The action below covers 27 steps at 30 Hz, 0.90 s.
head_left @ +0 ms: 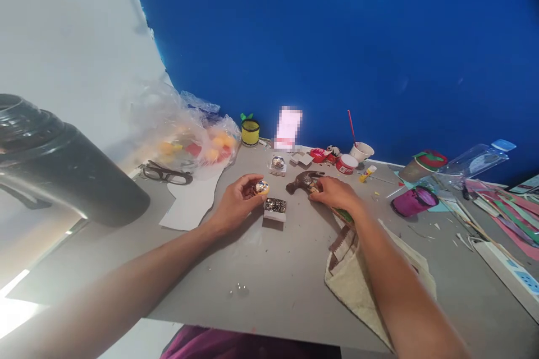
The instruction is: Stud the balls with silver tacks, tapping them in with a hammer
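Between the fingertips of my left hand (243, 200) is a small yellow ball (261, 187), partly covered with shiny silver pieces. My right hand (334, 193) is closed around a claw hammer (306, 180) just behind its dark head; the head points left, and my wrist hides much of the handle. Just below the ball stands a small white box (275, 215) filled with dark, glittering bits. Farther back, a silver-covered ball (278, 162) rests on a small pale base. A beige cloth (357, 286) lies beneath my right forearm.
A large dark flask (71, 162) looms at left, near eyeglasses (167, 173) and white paper (197, 202). Behind are a plastic bag (197, 134), yellow pot (250, 132) and blurred phone (288, 128). Paint jars (346, 164), a purple cup (415, 201) and power strip (511, 272) are at right.
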Each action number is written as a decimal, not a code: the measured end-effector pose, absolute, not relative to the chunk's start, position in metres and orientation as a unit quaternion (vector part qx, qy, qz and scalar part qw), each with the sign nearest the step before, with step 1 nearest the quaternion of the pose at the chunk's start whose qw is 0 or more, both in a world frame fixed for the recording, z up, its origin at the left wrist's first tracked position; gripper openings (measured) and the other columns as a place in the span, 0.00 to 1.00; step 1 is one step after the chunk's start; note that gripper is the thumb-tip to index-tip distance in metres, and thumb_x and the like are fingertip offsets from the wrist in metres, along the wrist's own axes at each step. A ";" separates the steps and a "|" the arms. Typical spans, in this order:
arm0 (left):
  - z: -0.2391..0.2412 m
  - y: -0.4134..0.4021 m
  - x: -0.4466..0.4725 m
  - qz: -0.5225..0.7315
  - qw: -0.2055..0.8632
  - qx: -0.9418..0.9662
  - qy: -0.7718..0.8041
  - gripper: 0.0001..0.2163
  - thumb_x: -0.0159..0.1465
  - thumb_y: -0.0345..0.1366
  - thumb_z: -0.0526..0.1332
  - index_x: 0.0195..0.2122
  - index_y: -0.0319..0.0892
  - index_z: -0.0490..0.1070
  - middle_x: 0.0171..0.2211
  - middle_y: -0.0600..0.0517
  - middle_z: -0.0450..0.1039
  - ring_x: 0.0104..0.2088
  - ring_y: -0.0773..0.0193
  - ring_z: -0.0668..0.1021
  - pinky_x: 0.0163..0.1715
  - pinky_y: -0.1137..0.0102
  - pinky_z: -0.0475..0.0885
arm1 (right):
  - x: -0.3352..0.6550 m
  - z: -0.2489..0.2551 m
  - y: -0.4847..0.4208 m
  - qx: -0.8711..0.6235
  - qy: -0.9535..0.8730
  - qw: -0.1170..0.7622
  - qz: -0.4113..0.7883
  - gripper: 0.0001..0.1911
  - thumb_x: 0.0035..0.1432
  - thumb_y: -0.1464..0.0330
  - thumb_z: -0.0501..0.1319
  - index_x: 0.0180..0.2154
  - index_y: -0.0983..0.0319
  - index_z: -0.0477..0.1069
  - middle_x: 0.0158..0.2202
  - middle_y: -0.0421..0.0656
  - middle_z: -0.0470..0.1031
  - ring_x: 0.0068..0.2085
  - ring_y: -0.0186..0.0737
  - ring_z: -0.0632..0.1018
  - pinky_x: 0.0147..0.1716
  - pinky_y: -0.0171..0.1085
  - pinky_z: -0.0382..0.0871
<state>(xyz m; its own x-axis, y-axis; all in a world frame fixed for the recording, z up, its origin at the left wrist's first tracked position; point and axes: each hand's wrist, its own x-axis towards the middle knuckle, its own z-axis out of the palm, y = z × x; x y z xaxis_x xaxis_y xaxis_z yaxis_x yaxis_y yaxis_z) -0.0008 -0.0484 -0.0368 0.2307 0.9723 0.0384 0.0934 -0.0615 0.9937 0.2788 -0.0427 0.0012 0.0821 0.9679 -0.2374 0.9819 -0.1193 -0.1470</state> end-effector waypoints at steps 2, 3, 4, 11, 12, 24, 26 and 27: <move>-0.038 -0.047 -0.001 0.421 0.526 0.587 0.450 0.23 0.56 0.43 0.71 0.51 0.39 0.75 0.36 0.49 0.78 0.35 0.60 0.79 0.36 0.66 0.73 | 0.275 0.013 -0.049 0.722 0.680 -0.035 -0.121 0.08 0.55 0.61 0.63 0.30 0.59 0.71 0.32 0.44 0.77 0.32 0.43 0.74 0.29 0.37 0.56; -0.039 -0.046 -0.001 0.421 0.532 0.583 0.447 0.23 0.56 0.43 0.72 0.50 0.39 0.76 0.35 0.49 0.78 0.34 0.60 0.78 0.35 0.66 0.73 | 0.272 0.019 -0.053 0.711 0.691 -0.078 -0.100 0.08 0.55 0.63 0.63 0.28 0.59 0.69 0.30 0.43 0.75 0.31 0.42 0.73 0.29 0.36 0.56; -0.040 -0.045 -0.001 0.422 0.538 0.579 0.444 0.23 0.55 0.44 0.72 0.50 0.39 0.76 0.34 0.49 0.78 0.33 0.61 0.78 0.34 0.66 0.73 | 0.267 0.025 -0.058 0.697 0.702 -0.127 -0.071 0.08 0.55 0.64 0.63 0.27 0.59 0.67 0.30 0.42 0.74 0.31 0.41 0.72 0.29 0.36 0.56; -0.045 -0.044 -0.001 0.417 0.568 0.570 0.423 0.20 0.55 0.42 0.72 0.47 0.39 0.78 0.35 0.49 0.78 0.32 0.62 0.77 0.35 0.66 0.73 | 0.222 0.023 -0.083 0.580 0.776 -0.244 -0.047 0.02 0.60 0.69 0.60 0.33 0.59 0.71 0.35 0.43 0.76 0.32 0.39 0.73 0.30 0.35 0.58; -0.045 -0.044 -0.001 0.416 0.564 0.576 0.421 0.20 0.55 0.42 0.72 0.47 0.39 0.79 0.34 0.50 0.77 0.31 0.63 0.77 0.35 0.66 0.72 | 0.219 0.020 -0.083 0.575 0.779 -0.248 -0.024 0.03 0.60 0.70 0.60 0.35 0.59 0.73 0.36 0.43 0.77 0.34 0.40 0.74 0.31 0.35 0.59; -0.043 -0.044 0.000 0.426 0.550 0.573 0.433 0.22 0.55 0.44 0.73 0.49 0.39 0.78 0.32 0.52 0.76 0.31 0.62 0.77 0.35 0.65 0.73 | 0.227 0.014 -0.076 0.577 0.771 -0.262 0.056 0.07 0.63 0.68 0.60 0.41 0.59 0.76 0.41 0.46 0.79 0.37 0.42 0.77 0.33 0.36 0.60; -0.045 -0.043 -0.001 0.431 0.543 0.579 0.428 0.22 0.56 0.43 0.73 0.50 0.41 0.78 0.34 0.51 0.77 0.33 0.62 0.77 0.37 0.66 0.73 | 0.227 0.013 -0.075 0.589 0.751 -0.288 0.073 0.07 0.63 0.67 0.60 0.39 0.60 0.76 0.39 0.46 0.79 0.36 0.42 0.76 0.34 0.37 0.60; -0.046 -0.042 -0.001 0.431 0.545 0.580 0.425 0.22 0.56 0.42 0.73 0.50 0.41 0.79 0.34 0.51 0.77 0.33 0.62 0.77 0.37 0.66 0.73 | 0.227 0.013 -0.075 0.592 0.749 -0.289 0.068 0.06 0.62 0.67 0.60 0.37 0.60 0.75 0.37 0.46 0.78 0.35 0.42 0.75 0.33 0.37 0.59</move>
<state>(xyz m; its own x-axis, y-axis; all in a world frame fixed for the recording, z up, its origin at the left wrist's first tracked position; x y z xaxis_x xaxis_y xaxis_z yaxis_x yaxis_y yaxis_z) -0.0012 -0.0420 -0.0464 0.2674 0.9629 0.0369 0.0218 -0.0443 0.9988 0.2267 -0.0752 0.0128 -0.1319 0.8476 0.5141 0.9267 0.2895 -0.2396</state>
